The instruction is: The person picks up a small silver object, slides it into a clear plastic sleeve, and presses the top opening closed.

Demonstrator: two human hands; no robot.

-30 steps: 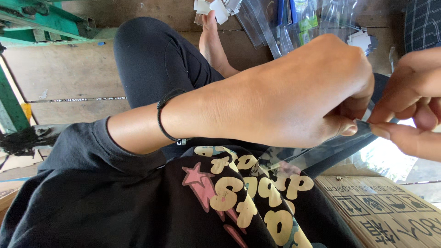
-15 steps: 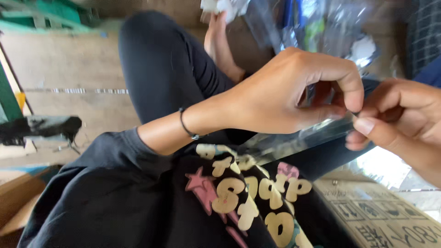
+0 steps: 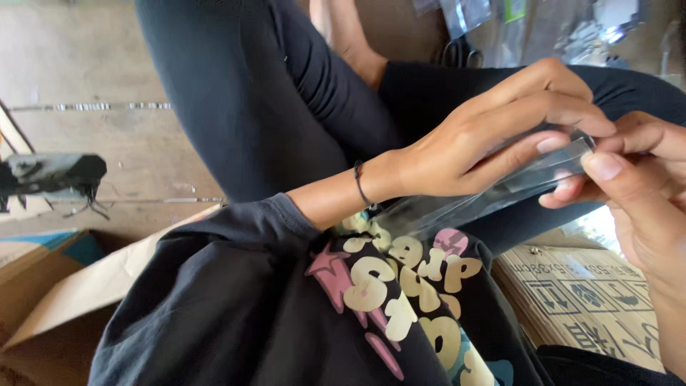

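Observation:
A long clear plastic bag (image 3: 457,207) with something dark inside lies across my lap. My left hand (image 3: 493,136), with a black band on the wrist, grips the bag's upper end between thumb and fingers. My right hand (image 3: 632,193) pinches the same end from the right, thumb on top. Both hands meet at the bag's mouth. What sits inside the bag is too blurred to tell.
I sit cross-legged in black trousers (image 3: 243,93) on a wooden floor (image 3: 78,86). A printed cardboard box (image 3: 586,293) is at my right, an open carton (image 3: 50,300) at the lower left. More clear bags (image 3: 493,18) lie ahead. A dark object (image 3: 50,175) rests at the left.
The view has tilted down and to the right. My left hand has slid along the bag and flattened over it, and my right thumb now presses the bag's end.

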